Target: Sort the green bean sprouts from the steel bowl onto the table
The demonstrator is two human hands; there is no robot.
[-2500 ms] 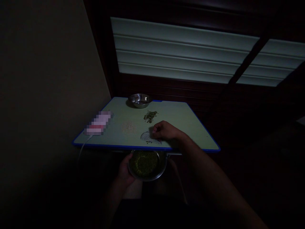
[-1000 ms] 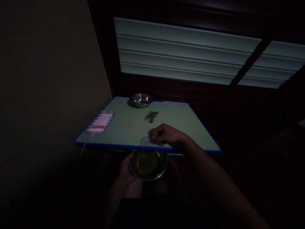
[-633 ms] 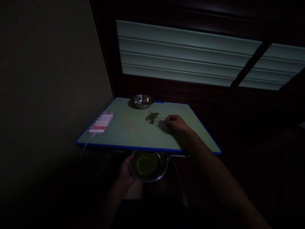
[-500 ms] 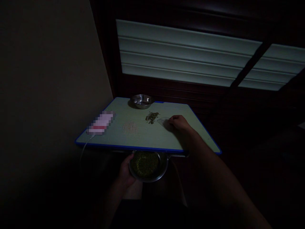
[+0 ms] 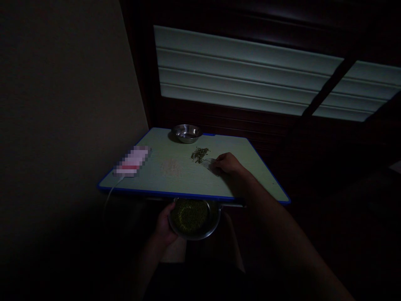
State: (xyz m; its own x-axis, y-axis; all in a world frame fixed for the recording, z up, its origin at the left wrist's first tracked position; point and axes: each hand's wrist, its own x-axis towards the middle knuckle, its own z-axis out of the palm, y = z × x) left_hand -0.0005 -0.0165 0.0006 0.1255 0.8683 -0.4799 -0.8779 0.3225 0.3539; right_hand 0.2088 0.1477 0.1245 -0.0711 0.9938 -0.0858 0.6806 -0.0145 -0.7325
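My left hand [image 5: 166,225] grips the rim of a metal bowl [image 5: 214,223] below the table's front edge. Small green beans or seeds [image 5: 189,215] cover much of the bowl's inside. My right hand [image 5: 227,163] is closed on a thin, clear plastic piece [image 5: 207,164], held low over the tabletop. That piece's edge lies close by a small pile of green-brown beans or seeds [image 5: 200,154]. Left of the pile spreads a patch of pale grains [image 5: 171,166]. The light is dim, so the exact kind of grain is hard to tell.
The pale table [image 5: 194,184] has a blue rim. A second metal bowl [image 5: 187,133] stands at its back edge. On the left lies a blurred-out phone-like device [image 5: 133,161] with a white cable [image 5: 109,196] hanging off the front. A wall [image 5: 78,83] rises at the left.
My right hand has moved slightly left and toward me, bringing the clear plastic piece nearer the pile's lower edge. My left hand and its bowl stay nearly where they were.
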